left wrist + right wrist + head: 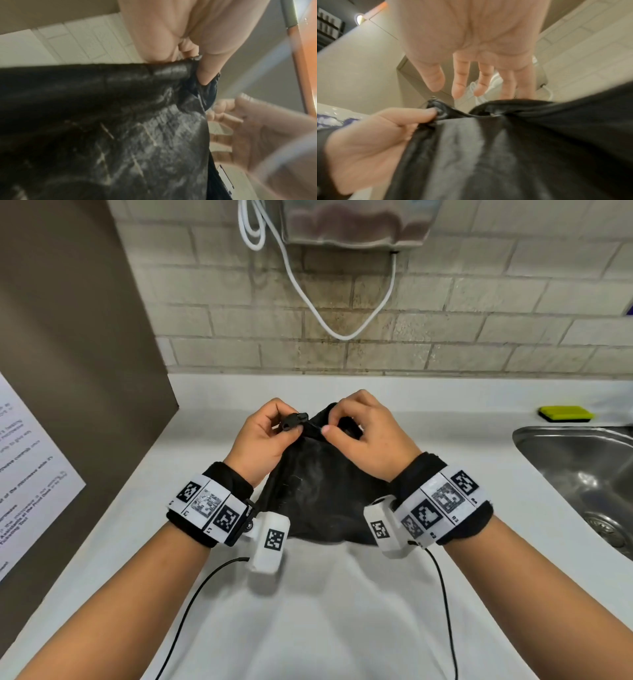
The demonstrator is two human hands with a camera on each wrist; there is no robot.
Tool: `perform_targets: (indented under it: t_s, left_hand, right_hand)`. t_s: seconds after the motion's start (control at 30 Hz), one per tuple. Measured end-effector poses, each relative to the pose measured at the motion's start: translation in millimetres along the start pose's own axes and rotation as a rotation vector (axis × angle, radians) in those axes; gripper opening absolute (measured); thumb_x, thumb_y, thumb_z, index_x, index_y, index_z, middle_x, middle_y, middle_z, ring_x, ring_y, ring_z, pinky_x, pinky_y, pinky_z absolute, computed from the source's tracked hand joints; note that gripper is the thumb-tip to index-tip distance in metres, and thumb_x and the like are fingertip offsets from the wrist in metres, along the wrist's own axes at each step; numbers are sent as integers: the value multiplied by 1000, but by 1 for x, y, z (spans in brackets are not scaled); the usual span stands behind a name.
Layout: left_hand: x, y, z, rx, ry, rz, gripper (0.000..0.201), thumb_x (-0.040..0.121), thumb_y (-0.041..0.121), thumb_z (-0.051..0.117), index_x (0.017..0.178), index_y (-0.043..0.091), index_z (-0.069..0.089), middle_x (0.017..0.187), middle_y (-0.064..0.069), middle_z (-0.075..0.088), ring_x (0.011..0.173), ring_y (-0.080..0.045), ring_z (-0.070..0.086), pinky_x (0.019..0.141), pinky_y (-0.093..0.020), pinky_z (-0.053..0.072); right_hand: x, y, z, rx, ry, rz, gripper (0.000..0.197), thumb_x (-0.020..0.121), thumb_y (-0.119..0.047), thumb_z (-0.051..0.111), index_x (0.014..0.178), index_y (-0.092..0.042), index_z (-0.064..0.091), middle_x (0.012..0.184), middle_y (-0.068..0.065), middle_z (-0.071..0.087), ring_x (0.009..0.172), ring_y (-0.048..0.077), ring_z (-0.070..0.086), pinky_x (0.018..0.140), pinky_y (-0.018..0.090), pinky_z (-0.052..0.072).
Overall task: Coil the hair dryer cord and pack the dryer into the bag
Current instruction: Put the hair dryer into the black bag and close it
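A black bag (318, 491) stands bunched on the white counter (342, 611), its zipped top edge held up between both hands. My left hand (291, 426) pinches the black zipper end (295, 419) at the bag's left corner; the left wrist view shows its thumb (205, 75) pressed on the bag's rim (171, 70). My right hand (330, 422) is at the zipper just to the right. In the right wrist view its fingers (458, 81) are straight and apart above the bag (522, 148), pinching nothing. The hair dryer and its cord show in no view.
A steel sink (534, 436) lies to the right, with a yellow-green sponge (565, 413) behind it. A metal wall unit (356, 224) with a looping white cord (342, 335) hangs above. A brown panel (68, 337) with a paper notice (27, 474) bounds the left.
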State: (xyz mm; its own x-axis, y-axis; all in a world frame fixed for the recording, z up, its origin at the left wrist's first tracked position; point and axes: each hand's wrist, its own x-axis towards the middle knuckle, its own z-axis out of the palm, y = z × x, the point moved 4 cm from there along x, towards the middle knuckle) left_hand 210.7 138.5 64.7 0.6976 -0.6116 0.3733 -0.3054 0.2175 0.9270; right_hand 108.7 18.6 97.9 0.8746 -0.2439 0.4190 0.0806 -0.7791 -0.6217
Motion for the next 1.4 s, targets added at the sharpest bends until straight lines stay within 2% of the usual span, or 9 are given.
perform_targets:
  t_s: [0.1,0.2,0.3,0.43,0.67,0.83,1.0,1.17,1.4]
  left_hand:
    - [-5,3,8,121,-42,72,22,80,-2,57,73,18,51,71,0,54,66,-4,54,68,-15,46]
    - [-8,2,16,267,-49,115,17,74,7,53,69,23,50,63,15,56,64,-4,49,65,-13,41]
    - [-10,3,20,405,1,189,10,71,6,49,70,16,53,63,15,53,63,2,48,63,-10,37]
    - [-13,8,21,527,47,280,6,73,7,52,71,12,52,68,15,49,66,6,47,63,-5,34]
    - [-18,12,14,597,7,345,27,87,24,52,101,7,68,91,4,68,85,0,59,77,-7,43]
    - [-16,5,12,331,83,201,26,93,15,49,115,11,64,104,11,65,88,16,60,87,-9,46]
    - [-12,-3,2,238,123,92,26,93,12,50,114,4,64,110,0,64,90,8,62,91,-14,46]
    - [-9,5,8,460,101,223,28,87,13,54,109,-1,66,104,1,61,100,-7,58,92,-1,37]
    - [-6,7,13,367,237,159,26,93,11,50,113,3,65,107,1,64,101,-10,59,96,-18,44]
  right_hand:
    - [0,-8,8,-52,-23,68,30,83,-39,58,64,-17,55,78,-1,49,74,16,50,72,22,35]
    - [0,-10,13,-106,-35,136,43,80,-46,58,55,-13,47,71,5,53,74,23,50,71,27,32]
    - [-1,-8,17,-109,-44,154,40,80,-39,61,62,-4,54,82,15,59,84,30,52,75,33,39]
    - [-4,-3,19,-109,-55,149,22,85,-20,52,72,-3,59,92,9,54,95,34,49,82,37,42]
    - [-8,-9,12,65,30,128,32,91,-16,44,61,-21,37,61,-3,44,68,20,44,62,29,34]
    - [-2,-9,4,73,169,166,30,89,-11,41,59,-17,40,57,-4,42,63,21,44,61,30,36]
    - [-5,24,-13,-48,211,257,23,88,-9,44,65,-7,44,75,8,45,73,21,43,64,21,27]
    - [-13,38,-21,-107,204,268,35,87,-9,47,55,-16,35,71,-4,34,70,20,41,59,17,24]
    - [-11,32,-38,-127,313,238,21,87,-7,45,66,-6,44,83,9,44,74,20,42,62,19,26]
